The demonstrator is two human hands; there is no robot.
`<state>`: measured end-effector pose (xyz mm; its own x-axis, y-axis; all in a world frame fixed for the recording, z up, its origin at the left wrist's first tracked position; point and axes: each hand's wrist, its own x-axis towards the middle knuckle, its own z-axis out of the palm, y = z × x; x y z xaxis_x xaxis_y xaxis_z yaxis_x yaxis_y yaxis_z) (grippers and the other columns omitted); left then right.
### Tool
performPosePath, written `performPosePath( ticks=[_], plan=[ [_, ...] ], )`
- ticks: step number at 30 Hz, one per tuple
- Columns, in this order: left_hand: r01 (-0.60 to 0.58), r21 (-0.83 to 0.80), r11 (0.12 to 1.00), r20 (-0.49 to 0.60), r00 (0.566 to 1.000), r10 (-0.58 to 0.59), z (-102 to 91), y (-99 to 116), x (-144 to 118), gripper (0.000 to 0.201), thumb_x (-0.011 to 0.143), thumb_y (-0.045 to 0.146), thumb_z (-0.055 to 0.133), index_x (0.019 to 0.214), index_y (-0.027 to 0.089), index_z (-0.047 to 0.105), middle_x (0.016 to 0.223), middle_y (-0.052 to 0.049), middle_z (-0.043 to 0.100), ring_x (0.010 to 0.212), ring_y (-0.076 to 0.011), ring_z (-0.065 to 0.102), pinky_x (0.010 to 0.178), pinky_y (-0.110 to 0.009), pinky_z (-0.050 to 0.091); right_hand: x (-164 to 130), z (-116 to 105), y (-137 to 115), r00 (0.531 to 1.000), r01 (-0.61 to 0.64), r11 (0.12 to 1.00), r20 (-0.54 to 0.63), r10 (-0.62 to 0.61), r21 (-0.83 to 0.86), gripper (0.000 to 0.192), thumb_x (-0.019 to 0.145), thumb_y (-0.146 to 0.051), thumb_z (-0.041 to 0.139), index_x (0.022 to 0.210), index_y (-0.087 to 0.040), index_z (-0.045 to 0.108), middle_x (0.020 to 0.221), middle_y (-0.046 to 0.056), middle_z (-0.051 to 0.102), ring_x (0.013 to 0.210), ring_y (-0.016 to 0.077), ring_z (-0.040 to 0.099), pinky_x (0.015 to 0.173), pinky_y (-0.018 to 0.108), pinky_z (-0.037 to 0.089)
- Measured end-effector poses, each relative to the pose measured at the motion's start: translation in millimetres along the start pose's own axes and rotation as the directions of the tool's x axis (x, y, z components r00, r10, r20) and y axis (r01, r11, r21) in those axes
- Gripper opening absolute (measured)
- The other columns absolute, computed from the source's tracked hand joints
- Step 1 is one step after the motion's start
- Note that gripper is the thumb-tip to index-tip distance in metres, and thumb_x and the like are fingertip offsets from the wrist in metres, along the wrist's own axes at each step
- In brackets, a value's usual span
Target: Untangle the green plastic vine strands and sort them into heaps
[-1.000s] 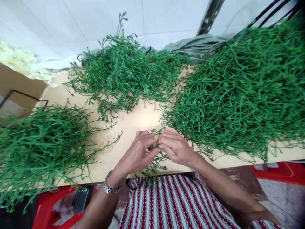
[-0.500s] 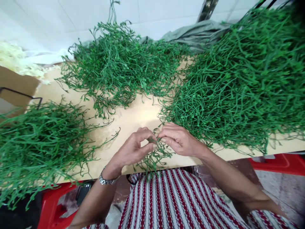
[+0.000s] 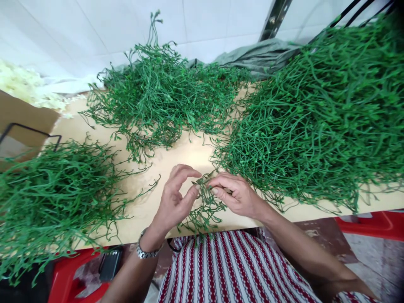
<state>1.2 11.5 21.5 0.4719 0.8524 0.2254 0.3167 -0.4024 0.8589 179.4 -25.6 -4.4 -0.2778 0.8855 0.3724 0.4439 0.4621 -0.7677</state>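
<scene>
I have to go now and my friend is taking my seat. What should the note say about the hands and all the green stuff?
Left hand: fingers part open, thumb and fingertips touching the small green sprig at the table's near edge.
Right hand: pinching the same sprig from the other side.
Things: big stem pile right of the hands, another pile at the back, a third pile on the left, all on the tan table.
Done: one sprig is out of the piles and in hand.
Left: the three piles look large; which are finished cannot be told.
</scene>
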Motion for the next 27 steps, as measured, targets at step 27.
performPosePath(
  ticks=[27],
  plan=[
    [0.267,0.005,0.964,-0.006,0.964,-0.267,16.5,2,-10,0.009,0.075,0.021,0.054,0.068,0.015,0.055,0.062,0.001,0.051,0.060,-0.0107,0.044,0.060,-0.025,0.037,6,13,-4,1.000,-0.020,0.995,0.017,0.022,-0.093,0.013,0.088,-0.016,0.036,0.080,-0.016,0.047,0.067,0.002,0.051,0.064,0.0139,0.047,0.059,0.024,0.036]
  ],
)
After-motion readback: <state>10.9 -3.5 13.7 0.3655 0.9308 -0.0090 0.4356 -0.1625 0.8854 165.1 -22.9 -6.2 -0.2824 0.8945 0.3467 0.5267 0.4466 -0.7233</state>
